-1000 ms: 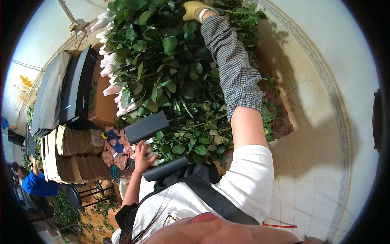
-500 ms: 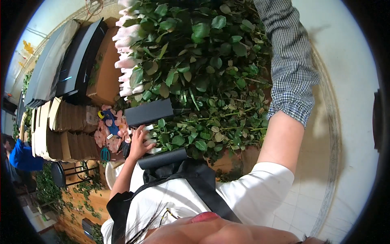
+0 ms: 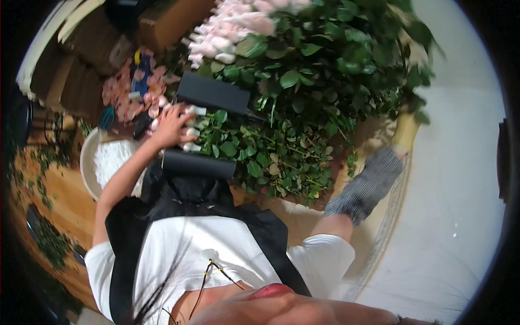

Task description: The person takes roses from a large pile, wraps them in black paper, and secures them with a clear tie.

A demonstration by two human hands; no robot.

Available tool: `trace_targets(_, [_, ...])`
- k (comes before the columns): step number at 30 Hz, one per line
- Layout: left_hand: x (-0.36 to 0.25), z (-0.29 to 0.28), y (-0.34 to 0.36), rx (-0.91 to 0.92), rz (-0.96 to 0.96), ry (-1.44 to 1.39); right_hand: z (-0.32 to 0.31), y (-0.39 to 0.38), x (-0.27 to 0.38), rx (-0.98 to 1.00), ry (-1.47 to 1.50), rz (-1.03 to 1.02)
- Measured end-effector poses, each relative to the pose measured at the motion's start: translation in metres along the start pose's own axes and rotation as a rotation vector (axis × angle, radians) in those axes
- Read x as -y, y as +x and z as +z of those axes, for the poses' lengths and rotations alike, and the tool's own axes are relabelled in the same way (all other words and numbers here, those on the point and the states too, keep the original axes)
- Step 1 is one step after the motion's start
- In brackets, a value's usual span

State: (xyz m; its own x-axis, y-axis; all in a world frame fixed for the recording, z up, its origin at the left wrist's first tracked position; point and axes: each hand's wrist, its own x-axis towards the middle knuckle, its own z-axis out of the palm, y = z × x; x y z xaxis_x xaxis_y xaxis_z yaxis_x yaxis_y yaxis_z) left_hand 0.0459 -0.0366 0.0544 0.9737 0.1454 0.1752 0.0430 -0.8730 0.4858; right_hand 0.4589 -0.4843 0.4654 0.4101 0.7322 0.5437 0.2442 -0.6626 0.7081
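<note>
My left hand (image 3: 171, 125) rests with fingers apart on pale pink rose heads in white sleeves, between a dark grey block (image 3: 213, 93) and a black padded roll (image 3: 197, 164). Green leafy stems (image 3: 262, 151) run rightward from it. At the right, my right hand (image 3: 406, 130) in a yellow glove, below a checked sleeve, is closed on leafy rose stems (image 3: 409, 81), its fingers partly hidden by leaves. Above, a pile of roses with pale pink wrapped heads (image 3: 227, 30) and thick foliage (image 3: 336, 49) fills the bench.
Loose pink petals (image 3: 124, 92), a blue tool (image 3: 142, 73) and teal scissors (image 3: 106, 117) lie left of the roses. A round tub (image 3: 89, 162) of white items stands beside me. Cardboard stacks (image 3: 59, 65) are upper left, leaves litter the wooden floor (image 3: 70, 189), a white wall (image 3: 460, 162) is at right.
The view has swung. My right hand has come from the top down to the right end of the pile, with foliage lifted around it. My left hand stays on the rose heads.
</note>
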Motion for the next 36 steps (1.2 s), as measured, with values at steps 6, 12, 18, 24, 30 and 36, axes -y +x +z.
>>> trace_targets(6, [-0.002,-0.007,0.002,0.071,-0.04,-0.094,-0.074,-0.166,0.181,0.33,1.081,0.261])
trace_targets(12, [-0.001,-0.01,0.001,0.018,0.032,-0.113,-0.086,-0.248,0.321,0.654,0.761,0.258])
trace_targets(18, [-0.003,-0.012,0.0,0.0,0.046,-0.116,-0.033,-0.267,0.377,0.69,0.69,0.099])
trace_targets(24, [0.017,-0.048,-0.034,-0.108,-0.432,-0.598,-0.109,-0.158,0.292,1.146,0.608,-0.126])
trace_targets(30, [0.01,-0.052,-0.024,0.456,-0.389,-0.487,-0.177,-0.075,0.444,0.854,1.439,-0.817])
trace_targets(36, [0.003,-0.048,-0.017,0.578,-0.352,-0.334,-0.146,-0.068,0.468,0.678,1.239,-0.738])
